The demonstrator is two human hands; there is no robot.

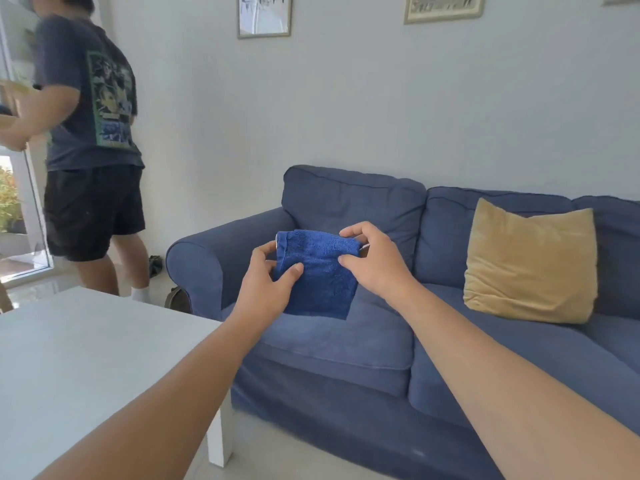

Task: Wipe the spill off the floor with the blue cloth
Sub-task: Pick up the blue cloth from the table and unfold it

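Note:
A folded blue cloth (320, 271) hangs in the air in front of me, above the sofa seat. My left hand (268, 289) pinches its left edge with thumb and fingers. My right hand (374, 261) grips its upper right corner. Both arms reach forward from the bottom of the view. No spill shows on the small strip of pale floor (277, 448) in view.
A blue sofa (346, 344) with a tan cushion (530, 261) fills the right side. A white low table (86, 358) stands at the lower left. Another person (91, 150) in a dark shirt and shorts stands at the far left by a glass door.

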